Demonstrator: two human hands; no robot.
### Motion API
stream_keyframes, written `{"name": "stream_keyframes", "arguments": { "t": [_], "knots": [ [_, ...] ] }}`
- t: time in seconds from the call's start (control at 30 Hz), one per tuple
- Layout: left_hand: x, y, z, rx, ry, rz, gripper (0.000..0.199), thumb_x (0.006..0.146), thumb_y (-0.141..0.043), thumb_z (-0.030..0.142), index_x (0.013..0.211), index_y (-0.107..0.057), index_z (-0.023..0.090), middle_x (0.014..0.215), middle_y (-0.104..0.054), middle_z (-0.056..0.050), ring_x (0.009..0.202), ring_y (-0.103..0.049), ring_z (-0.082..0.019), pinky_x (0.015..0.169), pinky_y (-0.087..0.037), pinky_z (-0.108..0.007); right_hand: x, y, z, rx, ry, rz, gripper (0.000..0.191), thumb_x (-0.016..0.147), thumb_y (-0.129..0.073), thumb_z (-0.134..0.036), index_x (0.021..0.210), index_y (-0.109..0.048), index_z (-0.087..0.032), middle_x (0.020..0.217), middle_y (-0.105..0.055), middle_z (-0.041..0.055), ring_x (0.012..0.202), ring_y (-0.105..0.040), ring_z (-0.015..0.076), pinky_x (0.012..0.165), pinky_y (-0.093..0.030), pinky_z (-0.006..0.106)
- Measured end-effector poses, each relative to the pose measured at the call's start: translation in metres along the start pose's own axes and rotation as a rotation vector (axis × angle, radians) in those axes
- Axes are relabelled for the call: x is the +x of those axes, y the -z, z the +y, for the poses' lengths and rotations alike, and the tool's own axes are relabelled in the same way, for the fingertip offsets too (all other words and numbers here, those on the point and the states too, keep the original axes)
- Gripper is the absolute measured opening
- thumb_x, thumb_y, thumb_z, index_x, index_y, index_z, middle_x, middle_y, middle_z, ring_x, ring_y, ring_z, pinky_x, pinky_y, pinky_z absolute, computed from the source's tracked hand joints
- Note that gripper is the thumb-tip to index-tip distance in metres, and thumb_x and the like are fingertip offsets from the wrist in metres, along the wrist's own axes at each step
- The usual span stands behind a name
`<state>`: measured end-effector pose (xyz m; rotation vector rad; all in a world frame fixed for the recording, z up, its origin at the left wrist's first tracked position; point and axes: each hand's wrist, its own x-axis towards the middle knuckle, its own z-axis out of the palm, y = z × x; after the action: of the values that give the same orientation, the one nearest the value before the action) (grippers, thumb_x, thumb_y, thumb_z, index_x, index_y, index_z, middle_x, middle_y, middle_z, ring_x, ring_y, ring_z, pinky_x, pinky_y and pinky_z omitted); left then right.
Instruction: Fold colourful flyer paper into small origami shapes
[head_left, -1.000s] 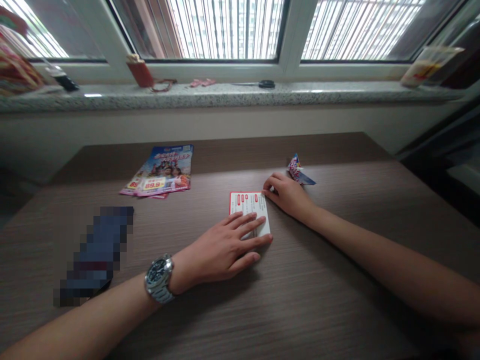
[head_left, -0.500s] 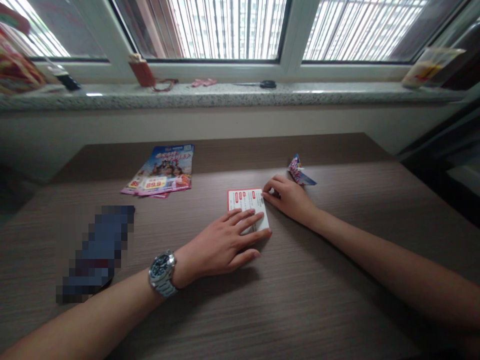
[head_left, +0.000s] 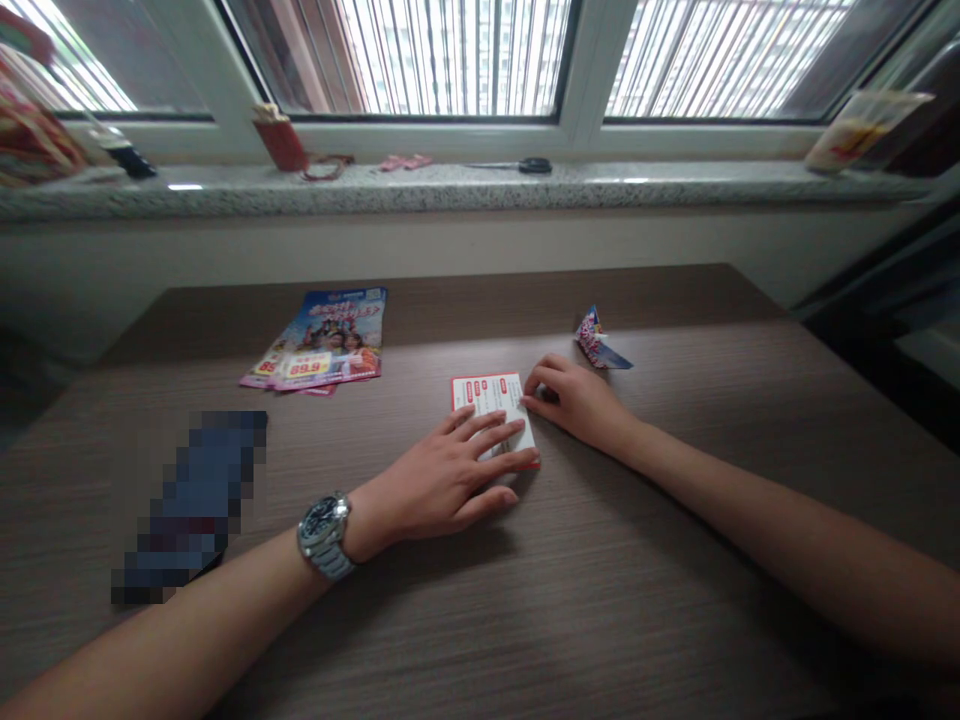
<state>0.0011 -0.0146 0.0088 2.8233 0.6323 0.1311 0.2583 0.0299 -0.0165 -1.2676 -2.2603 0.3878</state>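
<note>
A white paper with red edges and red labels (head_left: 512,400) lies flat near the middle of the table. Across its lower part rests my left hand (head_left: 454,475), palm down with fingers spread; a watch (head_left: 324,530) is on that wrist. At the paper's right edge, my right hand (head_left: 570,395) has its thumb and index finger bent together at the paper, its other fingers curled. Just beyond that hand stands a small folded piece of colourful paper (head_left: 596,343).
Colourful flyers (head_left: 330,345) overlap at the back left of the table (head_left: 637,600). A pixelated dark object (head_left: 202,500) lies beside my left forearm. On the sill (head_left: 637,190) are scissors (head_left: 534,165), a red item (head_left: 280,138), pink pieces (head_left: 405,162) and a cup (head_left: 855,130).
The paper has shifted slightly to the left and away from me, with a little rotation. My left hand has moved slightly the same way, and my right fingertips remain at the edge.
</note>
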Motion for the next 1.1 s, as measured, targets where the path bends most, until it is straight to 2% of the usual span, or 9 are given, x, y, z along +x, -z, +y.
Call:
{"name": "stream_keyframes", "arguments": {
  "t": [0.13,0.37,0.6,0.93,1.1],
  "knots": [
    [0.000,0.000,-0.002,-0.001,0.002,-0.023,0.051,0.107,-0.035,0.050,0.154,-0.041,0.031,0.165,-0.034,-0.005,0.152,-0.030,-0.029,0.125,-0.020,-0.053,0.001,0.000,-0.001,0.017,-0.009,-0.014,0.004,0.090,-0.070,-0.021,0.088,-0.067,-0.019,0.094,-0.061,0.0029,0.072,-0.058,0.0133,0.069,-0.046,0.027],
    [-0.002,0.001,0.000,-0.006,0.039,0.008,0.050,0.105,-0.041,0.049,0.153,-0.044,0.034,0.166,-0.028,-0.010,0.151,-0.031,-0.033,0.123,-0.024,-0.056,-0.002,0.002,-0.004,0.005,-0.001,-0.038,0.006,0.091,-0.070,-0.021,0.087,-0.067,-0.018,0.093,-0.061,0.0041,0.078,-0.059,0.0166,0.073,-0.047,0.030],
    [-0.002,0.002,-0.002,0.007,0.032,-0.030,0.048,0.107,-0.036,0.044,0.154,-0.042,0.033,0.167,-0.026,-0.010,0.154,-0.026,-0.031,0.125,-0.022,-0.055,-0.017,0.007,-0.011,0.017,0.046,-0.072,0.008,0.090,-0.071,-0.019,0.085,-0.066,-0.018,0.089,-0.062,0.0051,0.085,-0.058,0.0202,0.077,-0.046,0.031],
    [-0.002,0.000,-0.003,0.035,0.012,-0.002,0.049,0.108,-0.035,0.041,0.157,-0.036,0.033,0.166,-0.028,-0.010,0.155,-0.026,-0.027,0.125,-0.023,-0.052,-0.040,0.011,-0.024,0.047,0.070,-0.143,0.007,0.091,-0.070,-0.016,0.087,-0.064,-0.018,0.091,-0.062,0.0060,0.089,-0.056,0.0219,0.077,-0.044,0.031],
    [-0.001,0.001,-0.001,0.016,0.049,-0.026,0.049,0.108,-0.034,0.044,0.152,-0.043,0.024,0.166,-0.028,-0.011,0.153,-0.030,-0.028,0.126,-0.021,-0.052,-0.046,0.012,-0.027,0.057,0.084,-0.152,0.008,0.092,-0.070,-0.019,0.088,-0.063,-0.018,0.093,-0.063,0.0067,0.091,-0.056,0.0227,0.080,-0.045,0.033]
  ]
}}
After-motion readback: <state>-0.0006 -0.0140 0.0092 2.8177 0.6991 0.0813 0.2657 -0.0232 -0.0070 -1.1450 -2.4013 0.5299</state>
